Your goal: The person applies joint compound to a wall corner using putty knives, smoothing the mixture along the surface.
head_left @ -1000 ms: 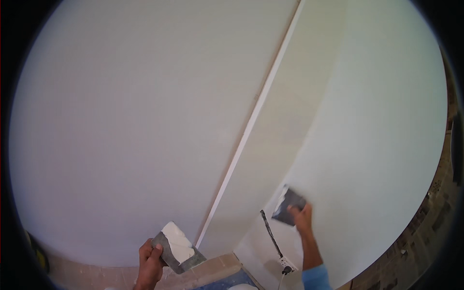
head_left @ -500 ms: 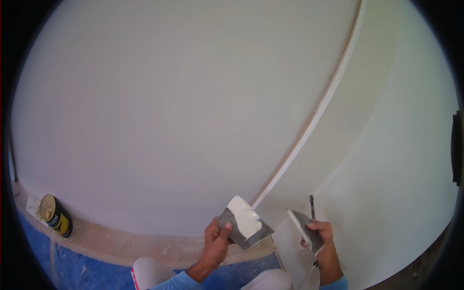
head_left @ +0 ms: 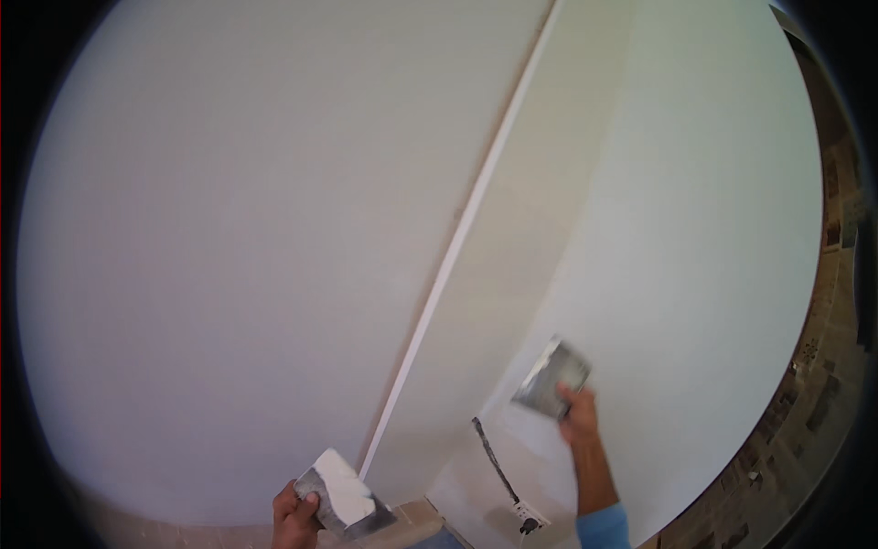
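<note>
a: grasped what with the right hand [head_left: 580,416]?

b: grasped a flat grey scraper [head_left: 549,377] with it, with the thumb on the near part. found the scraper above and to the left of the palm, a little blurred.

a: saw its long edge in which direction?

b: saw the pale front edge in a slant, from upper right to lower left, nearly parallel to the corner line [head_left: 549,302] of the walls. found this line just to the left of the edge. could not tell about contact with the right wall [head_left: 704,274].

a: judged which hand nearer?

b: judged the right hand nearer to the middle part of the line. with the left hand [head_left: 295,518], grasped a grey plate [head_left: 368,524], low and to the left, with white paste [head_left: 338,483] on top, near the lower end of a white strip [head_left: 475,197]. noted both hands well apart.

a: noticed what around, or in the way?

b: noticed a dark streak [head_left: 495,460] on the right wall, below the scraper, and at its lower end a white socket [head_left: 525,511] with a black plug [head_left: 530,526]. judged socket and plug a possible hindrance, but only low down.
</note>
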`<state>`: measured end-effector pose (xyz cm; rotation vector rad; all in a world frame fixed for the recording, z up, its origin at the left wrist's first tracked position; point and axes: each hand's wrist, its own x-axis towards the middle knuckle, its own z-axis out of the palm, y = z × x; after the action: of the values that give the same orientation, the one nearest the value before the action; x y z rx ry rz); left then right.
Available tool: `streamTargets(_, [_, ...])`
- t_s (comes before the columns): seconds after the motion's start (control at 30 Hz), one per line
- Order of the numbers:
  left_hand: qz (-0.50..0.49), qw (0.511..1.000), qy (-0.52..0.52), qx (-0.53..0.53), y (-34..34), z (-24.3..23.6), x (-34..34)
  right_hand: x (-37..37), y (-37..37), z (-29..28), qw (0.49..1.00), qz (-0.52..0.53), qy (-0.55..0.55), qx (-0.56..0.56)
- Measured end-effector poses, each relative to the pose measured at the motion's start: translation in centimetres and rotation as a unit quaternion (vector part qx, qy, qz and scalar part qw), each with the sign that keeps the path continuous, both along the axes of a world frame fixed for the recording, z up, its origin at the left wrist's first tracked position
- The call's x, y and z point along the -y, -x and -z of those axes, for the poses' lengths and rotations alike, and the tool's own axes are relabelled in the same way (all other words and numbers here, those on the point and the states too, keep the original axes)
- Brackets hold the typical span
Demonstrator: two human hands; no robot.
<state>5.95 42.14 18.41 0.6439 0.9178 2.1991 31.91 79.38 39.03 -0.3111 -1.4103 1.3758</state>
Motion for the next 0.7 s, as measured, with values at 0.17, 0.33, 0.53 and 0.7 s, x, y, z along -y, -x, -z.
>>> streamTargets(0.17, [-0.002, 0.999, 0.006, 0.039, 0.6, 0.6, 0.2, -4.7, 0.9, -13.9, 0.949, 0.165, -0.259, 0.073])
streamTargets(0.33, [-0.008, 0.999, 0.045, 0.022, 1.4, 5.4, -2.0, -10.1, 5.4, -15.6, 0.881, 0.318, -0.338, 0.094])
streamTargets(0.53, [-0.056, 0.996, 0.059, -0.025, 0.5, 12.1, -3.8, -11.8, 6.5, -13.1, 0.798, 0.435, -0.388, 0.155])
streamTargets(0.7, [-0.059, 0.995, 0.063, -0.044, 0.4, 14.1, -4.3, -12.8, 7.8, -12.7, 0.795, 0.450, -0.387, 0.124])
